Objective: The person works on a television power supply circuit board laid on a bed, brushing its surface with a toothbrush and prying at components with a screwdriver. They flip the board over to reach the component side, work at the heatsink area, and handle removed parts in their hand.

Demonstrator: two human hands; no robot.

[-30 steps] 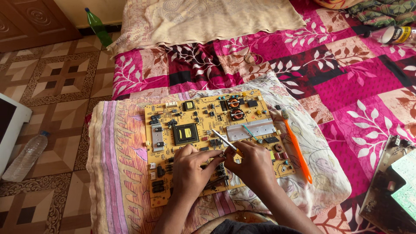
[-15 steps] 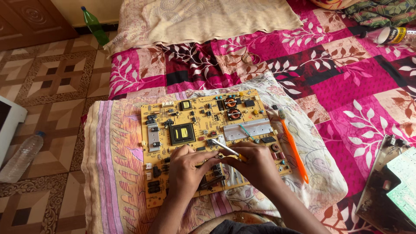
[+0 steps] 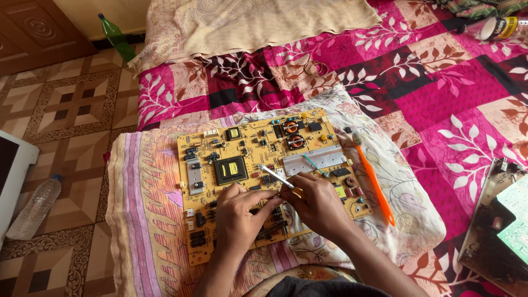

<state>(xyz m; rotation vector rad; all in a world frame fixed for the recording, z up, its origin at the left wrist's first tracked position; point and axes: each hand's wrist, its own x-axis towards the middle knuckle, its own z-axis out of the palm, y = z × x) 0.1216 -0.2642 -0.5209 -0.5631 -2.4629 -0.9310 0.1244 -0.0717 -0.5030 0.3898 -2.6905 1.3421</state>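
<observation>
Both hands have drawn a little closer together over the lower middle of the board since the earlier frames, and the metal tool's tip now points nearer the black transformer, so the work looks centred on the parts between them. The right hand (image 3: 319, 206) pinches the screwdriver (image 3: 278, 179) by its handle end, shaft angled up and to the left. The left hand (image 3: 237, 215) lies curled on the yellow circuit board (image 3: 247, 151), its fingers touching the right hand's fingers beside the tool; whether it grips anything I cannot tell. That board rests flat on a striped cushion (image 3: 137, 209), with an orange plastic pry tool (image 3: 375, 184) just off its right edge. Further out, a clear plastic bottle (image 3: 34, 208) lies on the tiled floor (image 3: 71, 110) and another circuit board (image 3: 503, 220) sits at the right on the pink floral bedspread (image 3: 440, 93).
</observation>
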